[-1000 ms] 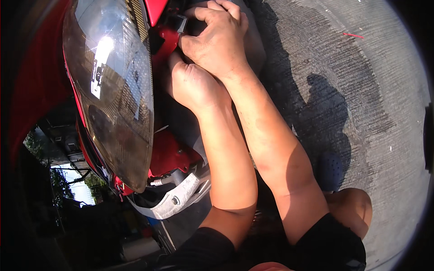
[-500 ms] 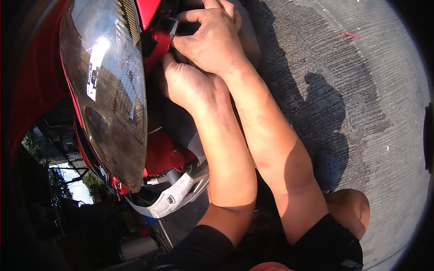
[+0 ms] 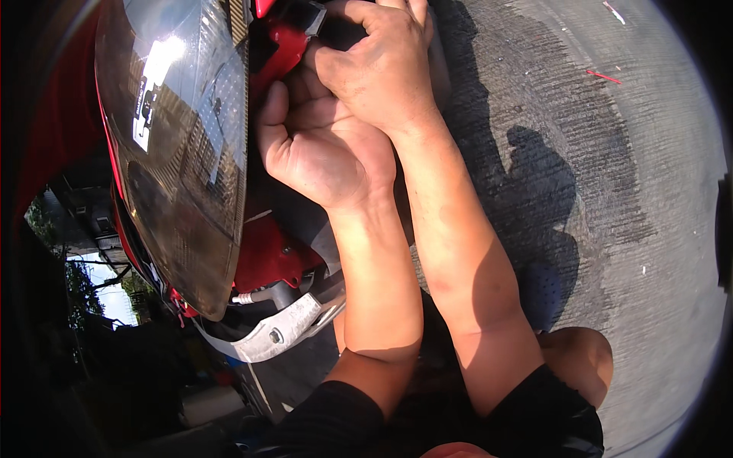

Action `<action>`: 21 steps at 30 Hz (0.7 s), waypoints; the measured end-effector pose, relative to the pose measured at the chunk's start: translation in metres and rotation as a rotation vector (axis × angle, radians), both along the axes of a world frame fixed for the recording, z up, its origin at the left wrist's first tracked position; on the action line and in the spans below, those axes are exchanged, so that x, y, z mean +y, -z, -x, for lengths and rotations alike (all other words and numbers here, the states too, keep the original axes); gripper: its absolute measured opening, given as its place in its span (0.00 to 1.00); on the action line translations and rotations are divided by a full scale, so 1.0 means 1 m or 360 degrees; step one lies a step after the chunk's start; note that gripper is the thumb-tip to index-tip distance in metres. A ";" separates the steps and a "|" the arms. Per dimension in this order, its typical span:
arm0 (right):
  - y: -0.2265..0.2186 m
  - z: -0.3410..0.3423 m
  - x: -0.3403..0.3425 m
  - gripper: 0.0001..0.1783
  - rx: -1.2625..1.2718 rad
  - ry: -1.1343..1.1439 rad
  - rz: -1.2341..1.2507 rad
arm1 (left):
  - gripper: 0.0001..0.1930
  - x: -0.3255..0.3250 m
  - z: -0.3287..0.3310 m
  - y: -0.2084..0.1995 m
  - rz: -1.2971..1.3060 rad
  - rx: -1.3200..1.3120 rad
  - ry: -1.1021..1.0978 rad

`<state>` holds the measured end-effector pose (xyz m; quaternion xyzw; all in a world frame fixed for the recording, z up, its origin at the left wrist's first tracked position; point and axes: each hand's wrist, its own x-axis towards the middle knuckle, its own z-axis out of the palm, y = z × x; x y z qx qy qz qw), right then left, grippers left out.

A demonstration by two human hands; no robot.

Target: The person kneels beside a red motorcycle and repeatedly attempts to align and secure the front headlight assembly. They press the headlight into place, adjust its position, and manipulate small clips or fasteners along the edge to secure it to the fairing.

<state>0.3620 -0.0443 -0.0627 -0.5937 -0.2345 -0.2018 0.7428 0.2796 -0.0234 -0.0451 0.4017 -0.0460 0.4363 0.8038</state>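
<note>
Grey ridged concrete (image 3: 672,229), part sunlit.

The head camera, the left one of a side-by-side fisheye pair, looked down from the person's head, upright and unmirrored. Its forward direction ran up the picture: the left forearm (image 3: 382,282) and right forearm (image 3: 466,221) entered below and stretched toward the top, where the right hand (image 3: 389,72) was cut by the edge. A tinted lamp cover (image 3: 175,183) loomed near on the left, ridged pavement (image 3: 664,206) filled the right, and a bright gap (image 3: 114,294) lay farther off at lower left. Dark corners rounded the wide view.
</note>
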 end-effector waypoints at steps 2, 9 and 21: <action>-0.003 0.003 -0.006 0.19 0.0040 -0.0019 0.0009 | 0.18 -0.004 -0.002 0.001 -0.0032 -0.0041 -0.0014; -0.019 0.014 -0.022 0.22 0.0142 -0.0061 0.0147 | 0.21 0.008 -0.001 0.010 -0.0128 -0.0348 0.0323; -0.009 -0.001 0.002 0.24 0.0178 -0.0115 0.0187 | 0.22 -0.007 -0.006 0.006 -0.0093 -0.0251 0.0152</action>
